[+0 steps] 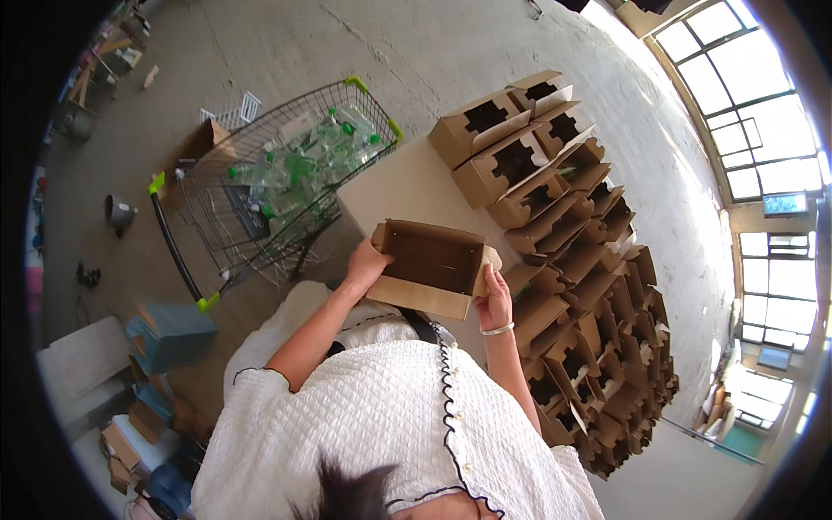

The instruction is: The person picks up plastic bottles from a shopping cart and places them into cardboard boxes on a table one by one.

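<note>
Between my two hands is an open cardboard box [426, 296], its dark inside facing up and nothing visible in it. My left hand [369, 265] grips the box's left end, thumb over the edge. On the right end, my right hand [495, 296] holds a flap; a bracelet circles that wrist. The box is close in front of my body, over the near edge of a pale table [403, 185]. Just right of my right hand stand many brown cardboard boxes [536, 318] in tight rows, with cut-out openings and raised flaps.
A wire shopping cart [195, 244] with green corners stands left of the table, heaped with clear plastic bottles [302, 169] with green caps. Behind it are a brown carton [195, 146] and a white wire basket [242, 112]. A blue bin [172, 335] sits at lower left.
</note>
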The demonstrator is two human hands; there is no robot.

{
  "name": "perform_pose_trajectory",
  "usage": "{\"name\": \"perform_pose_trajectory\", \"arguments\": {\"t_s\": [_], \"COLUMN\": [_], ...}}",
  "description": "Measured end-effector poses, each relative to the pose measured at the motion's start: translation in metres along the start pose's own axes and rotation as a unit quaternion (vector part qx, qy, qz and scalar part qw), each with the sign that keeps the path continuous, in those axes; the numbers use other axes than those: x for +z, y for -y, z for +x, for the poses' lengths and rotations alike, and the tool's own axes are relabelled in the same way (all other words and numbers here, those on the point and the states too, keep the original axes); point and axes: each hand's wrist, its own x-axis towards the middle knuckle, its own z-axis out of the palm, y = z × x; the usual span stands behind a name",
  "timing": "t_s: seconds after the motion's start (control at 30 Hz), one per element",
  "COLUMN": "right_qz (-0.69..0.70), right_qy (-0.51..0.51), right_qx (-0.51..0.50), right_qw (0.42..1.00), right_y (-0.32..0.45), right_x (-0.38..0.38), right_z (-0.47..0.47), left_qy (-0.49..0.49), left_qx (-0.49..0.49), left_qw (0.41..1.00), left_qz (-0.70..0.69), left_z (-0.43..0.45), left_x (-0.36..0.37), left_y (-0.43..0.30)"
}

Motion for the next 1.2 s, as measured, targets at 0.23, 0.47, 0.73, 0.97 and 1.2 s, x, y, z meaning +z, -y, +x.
{"name": "perform_pose_trajectory", "arguments": {"t_s": [0.23, 0.47, 0.73, 0.97, 1.2], "right_qz": [0.014, -0.122, -0.206, -0.162, -0.295], "right_qy": [-0.055, -0.168, -0.236, -0.325, -0.455], "right_qx": [-0.057, -0.132, -0.111, -0.151, -0.137], "right_qw": [0.997, 0.969, 0.943, 0.919, 0.829], "right_y": [-0.057, -0.110, -0.115, -0.132, -0.145], "right_x": [-0.043, -0.084, -0.078, -0.054, -0.036], "right_z": [0.070, 0.108, 0.103, 0.095, 0.094], "left_qy": [-0.270, 0.152, 0.269, 0.266, 0.388], "left_qx": [0.247, 0.589, 0.609, 0.607, 0.386], "left_qw": [0.875, 0.639, 0.566, 0.637, 0.708], "left_qz": [0.317, 0.471, 0.487, 0.394, 0.446], "left_z": [0.035, 0.103, 0.145, 0.197, 0.232], "left_x": [0.031, 0.054, 0.054, 0.098, 0.124], "left_y": [-0.047, -0.062, -0.103, -0.088, -0.084]}}
